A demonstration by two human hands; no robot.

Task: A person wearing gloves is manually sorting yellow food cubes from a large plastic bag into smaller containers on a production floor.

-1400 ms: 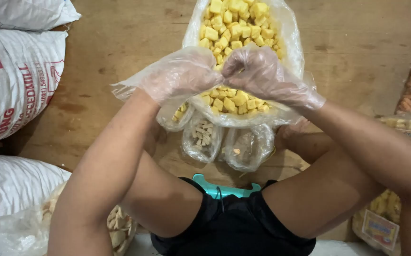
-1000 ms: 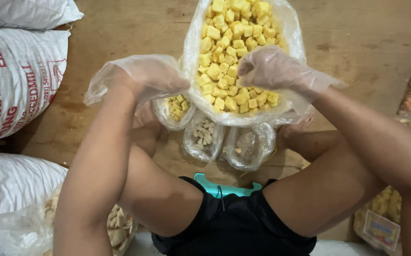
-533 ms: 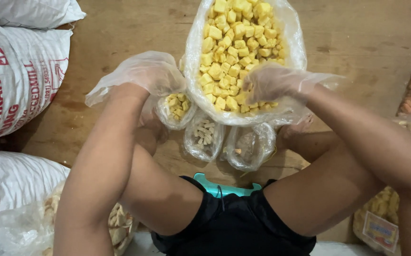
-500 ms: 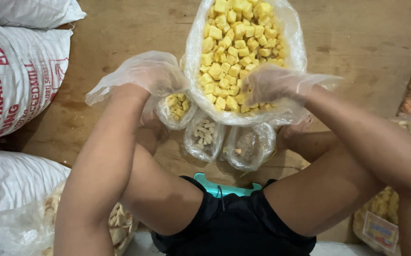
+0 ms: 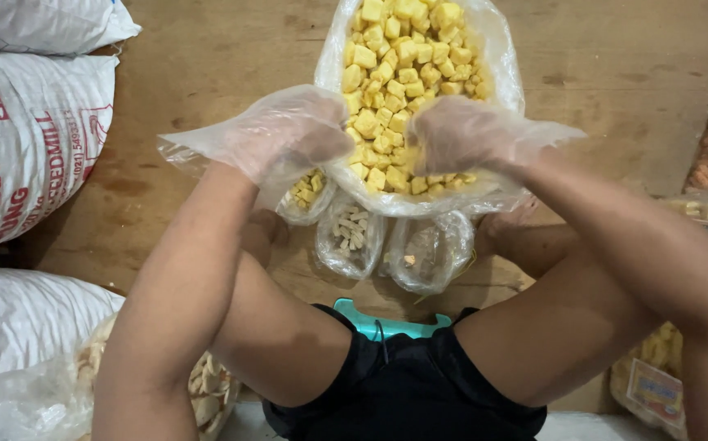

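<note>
Both gloved hands curl loosely at the near mouth of the big bag (image 5: pixel 497 57) of yellow cubes (image 5: pixel 403 49), left hand (image 5: pixel 288 135) and right hand (image 5: pixel 460 131); grip unclear, scoop gently over small bags (image 5: pixel 350 241) just below.

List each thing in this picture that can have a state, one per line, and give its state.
large clear bag: open, filled with yellow cubes
left hand: in a loose plastic glove, at the bag's mouth
right hand: gloved, on the cubes
three small bags: open, partly filled
white sacks: closed, lying flat
</note>
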